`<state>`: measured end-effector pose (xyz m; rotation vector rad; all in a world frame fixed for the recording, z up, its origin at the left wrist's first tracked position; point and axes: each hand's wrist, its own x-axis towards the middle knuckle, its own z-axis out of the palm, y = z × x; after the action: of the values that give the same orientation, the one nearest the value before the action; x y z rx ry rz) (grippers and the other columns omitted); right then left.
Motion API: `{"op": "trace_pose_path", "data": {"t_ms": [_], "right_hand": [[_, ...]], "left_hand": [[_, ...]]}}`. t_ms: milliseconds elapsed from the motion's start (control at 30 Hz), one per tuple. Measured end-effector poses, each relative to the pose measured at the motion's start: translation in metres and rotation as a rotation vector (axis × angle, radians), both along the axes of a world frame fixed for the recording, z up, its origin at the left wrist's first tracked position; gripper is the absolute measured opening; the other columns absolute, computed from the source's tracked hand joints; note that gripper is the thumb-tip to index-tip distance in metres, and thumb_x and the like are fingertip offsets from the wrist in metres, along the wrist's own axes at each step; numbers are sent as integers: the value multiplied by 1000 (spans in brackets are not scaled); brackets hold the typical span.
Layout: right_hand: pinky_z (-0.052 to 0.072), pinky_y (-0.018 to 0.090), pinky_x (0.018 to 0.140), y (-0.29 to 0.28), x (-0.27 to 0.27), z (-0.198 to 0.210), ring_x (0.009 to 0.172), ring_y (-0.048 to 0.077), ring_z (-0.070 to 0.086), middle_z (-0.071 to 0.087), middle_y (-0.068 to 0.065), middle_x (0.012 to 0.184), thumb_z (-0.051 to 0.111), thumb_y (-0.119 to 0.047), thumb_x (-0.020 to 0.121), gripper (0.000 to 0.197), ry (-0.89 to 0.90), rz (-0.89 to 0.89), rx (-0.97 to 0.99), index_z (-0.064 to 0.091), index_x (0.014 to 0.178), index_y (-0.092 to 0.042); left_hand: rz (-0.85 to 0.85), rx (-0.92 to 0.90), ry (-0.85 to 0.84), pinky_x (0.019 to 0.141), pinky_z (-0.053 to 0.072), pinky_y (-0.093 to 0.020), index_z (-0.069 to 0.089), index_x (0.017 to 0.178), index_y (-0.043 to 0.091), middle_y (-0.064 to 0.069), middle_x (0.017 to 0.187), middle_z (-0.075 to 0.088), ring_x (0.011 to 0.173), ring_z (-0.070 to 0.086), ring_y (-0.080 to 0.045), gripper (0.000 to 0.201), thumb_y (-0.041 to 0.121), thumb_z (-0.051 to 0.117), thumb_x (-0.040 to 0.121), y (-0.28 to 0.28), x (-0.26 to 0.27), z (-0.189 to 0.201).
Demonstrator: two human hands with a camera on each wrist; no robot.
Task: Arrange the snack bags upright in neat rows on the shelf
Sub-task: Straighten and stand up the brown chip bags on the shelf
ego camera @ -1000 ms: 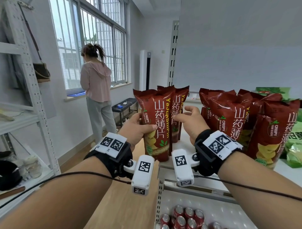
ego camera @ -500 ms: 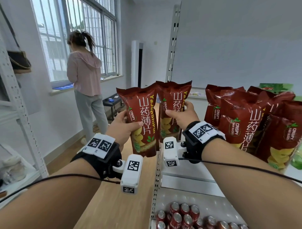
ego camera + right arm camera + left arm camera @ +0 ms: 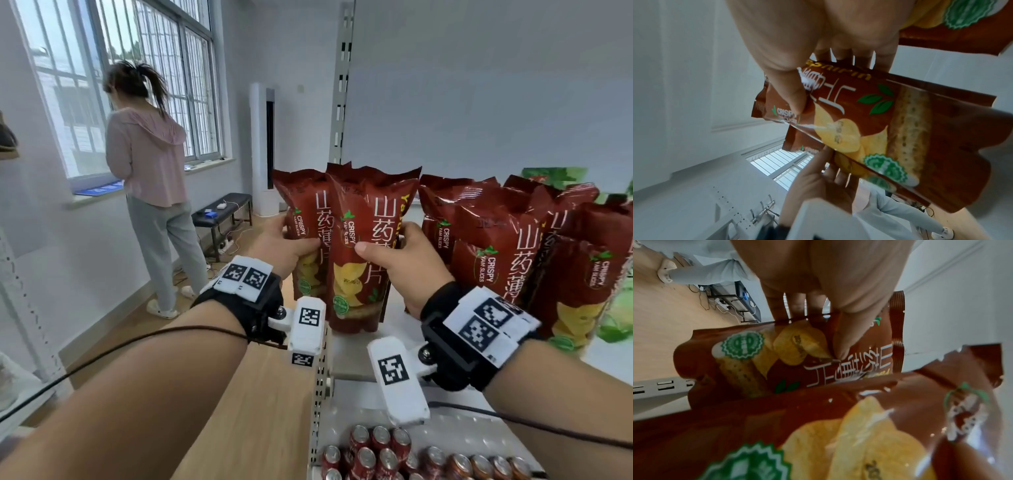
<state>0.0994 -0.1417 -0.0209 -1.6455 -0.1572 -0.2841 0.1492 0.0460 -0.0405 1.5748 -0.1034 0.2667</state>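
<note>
Two red yam-crisp bags stand upright side by side at the shelf's left end. My left hand grips the left bag, thumb on its front and fingers behind. My right hand grips the right bag, which overlaps the left one in front; its bottom is at the shelf surface. The left wrist view shows my thumb pressing the left bag. The right wrist view shows my thumb on the right bag.
A row of several red bags stands to the right, with green bags beyond. Cans fill the lower shelf. The shelf upright marks the left edge. A person stands by the window at the left.
My right hand, open a second ago, has taken hold of the second bag. Both hands have brought the two bags together over the shelf's left end.
</note>
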Motion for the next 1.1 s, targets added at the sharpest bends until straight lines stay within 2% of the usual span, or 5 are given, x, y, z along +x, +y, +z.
{"op": "trace_pose_path", "data": {"t_ms": [400, 633, 767, 933, 1100], "right_hand": [[52, 44, 91, -15, -12, -6, 98, 19, 65, 66, 0, 107, 81, -20, 68, 58, -45, 25, -38, 49, 115, -20], [52, 41, 91, -7, -16, -6, 96, 13, 63, 64, -6, 104, 82, -25, 66, 63, -75, 101, -90, 43, 115, -26], [51, 39, 92, -2, -23, 0, 104, 13, 60, 58, -6, 114, 79, -42, 60, 78, -115, 230, -68, 38, 127, -31], [52, 14, 61, 0, -26, 25, 81, 2, 68, 72, -12, 90, 56, -36, 90, 13, -175, 299, 130, 61, 102, -34], [48, 11, 52, 0, -31, 39, 68, 2, 68, 72, -12, 75, 49, -31, 96, 17, -203, 353, 97, 63, 89, -24]], "left_hand": [[-83, 23, -54, 93, 46, -40, 57, 119, 30, 13, 104, 70, 93, 64, -4, 43, 24, 60, 77, -38, -2, -1], [47, -109, -143, 85, 44, -37, 67, 94, 37, 9, 98, 68, 106, 60, -18, 56, 80, 42, 67, -31, -38, 19], [-152, -206, -197, 81, 54, -32, 63, 108, 21, -1, 103, 74, 98, 69, -17, 46, 55, 63, 77, -34, -54, 25], [-92, -272, -169, 87, 52, -37, 64, 105, 15, -3, 93, 75, 88, 71, -17, 21, 31, 57, 92, -39, -71, 33], [-27, -316, -127, 81, 54, -38, 61, 115, 11, -7, 100, 74, 92, 71, -21, 48, 50, 49, 89, -37, -86, 35]]}}
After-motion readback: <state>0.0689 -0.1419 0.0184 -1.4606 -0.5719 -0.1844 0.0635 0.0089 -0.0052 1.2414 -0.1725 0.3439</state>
